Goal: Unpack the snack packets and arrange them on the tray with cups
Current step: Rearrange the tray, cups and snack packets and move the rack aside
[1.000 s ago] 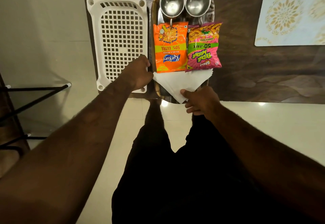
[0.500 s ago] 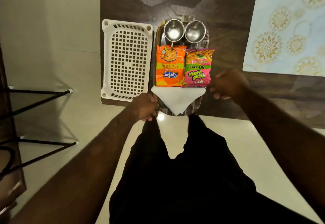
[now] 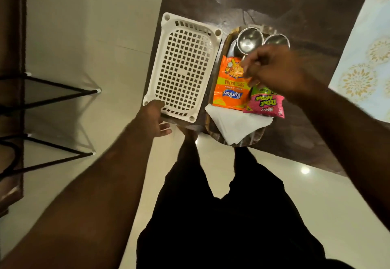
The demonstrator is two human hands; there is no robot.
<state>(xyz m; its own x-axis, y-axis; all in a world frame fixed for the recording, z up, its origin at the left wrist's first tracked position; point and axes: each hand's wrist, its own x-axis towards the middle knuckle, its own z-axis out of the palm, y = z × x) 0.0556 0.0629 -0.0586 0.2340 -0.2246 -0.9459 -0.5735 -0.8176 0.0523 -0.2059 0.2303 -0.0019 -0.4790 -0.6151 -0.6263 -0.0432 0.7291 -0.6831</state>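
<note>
An oval metal tray [image 3: 249,141] lies on the dark table. It carries two steel cups [image 3: 249,40] [image 3: 276,40] at the far end, an orange Kurkure packet [image 3: 229,91], a pink Bingo packet [image 3: 266,105] beside it, and folded white napkins [image 3: 236,124] at the near end. My right hand [image 3: 272,68] hovers over the tops of both packets with its fingers curled, hiding the pink packet's upper part; whether it grips anything is unclear. My left hand [image 3: 155,118] rests at the near-left corner of a white plastic basket [image 3: 183,68], fingers apart.
The white basket sits upside down just left of the tray. A pale floral mat [image 3: 363,68] lies at the table's right. Black metal stand legs [image 3: 52,91] are on the floor at the left. My legs stand against the table's near edge.
My right hand moved from the tray's right side to above the packets and cups. My left hand shifted left from the tray's near edge to the basket's corner. The view moved nearer.
</note>
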